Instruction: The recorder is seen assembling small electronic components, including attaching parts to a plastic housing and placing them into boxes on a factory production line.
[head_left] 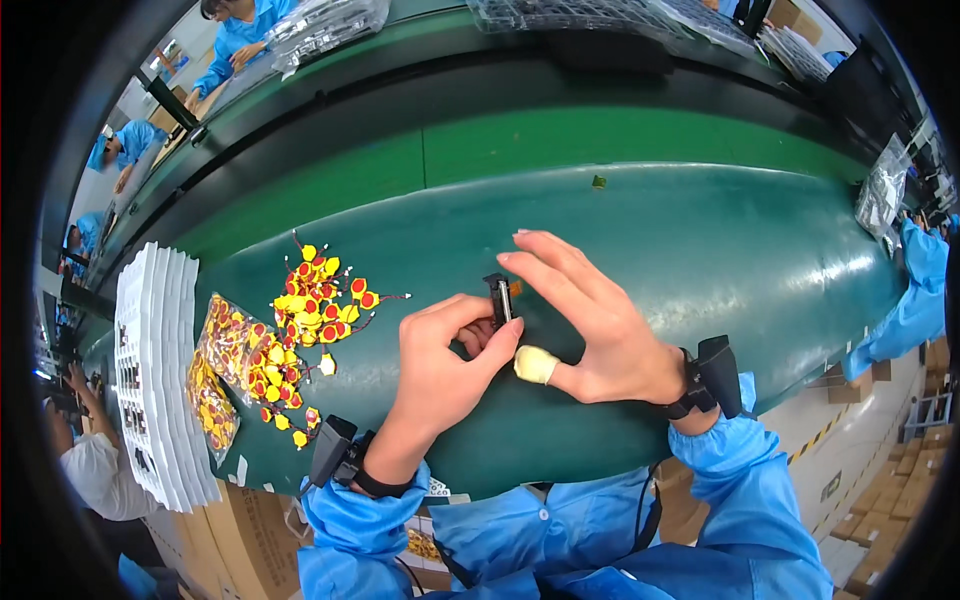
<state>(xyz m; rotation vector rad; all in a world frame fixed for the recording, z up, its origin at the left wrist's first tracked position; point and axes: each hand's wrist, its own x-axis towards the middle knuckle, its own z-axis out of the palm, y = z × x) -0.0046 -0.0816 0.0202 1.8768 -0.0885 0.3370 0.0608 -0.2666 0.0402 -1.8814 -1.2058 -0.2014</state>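
Note:
Over the middle of the green work surface, my left hand (447, 355) is closed around a small black rectangular part (499, 300), gripped between thumb and fingers. My right hand (607, 335) is just right of it, fingers apart and stretched out, with nothing visibly held. A pale yellow cover (536, 365) wraps the tip of its thumb. Close to the right fingers, beside the black part, a tiny orange piece (516, 288) shows; whether it is attached I cannot tell. Left of my hands lies a loose pile of small yellow-and-red parts with thin wires (318, 300).
Clear plastic bags of similar parts (212, 385) lie at the left, beside a stack of white trays (150, 375). A raised dark ledge (420, 100) runs along the far side. A plastic bag (884, 190) sits far right, near a co-worker's blue sleeve (905, 300).

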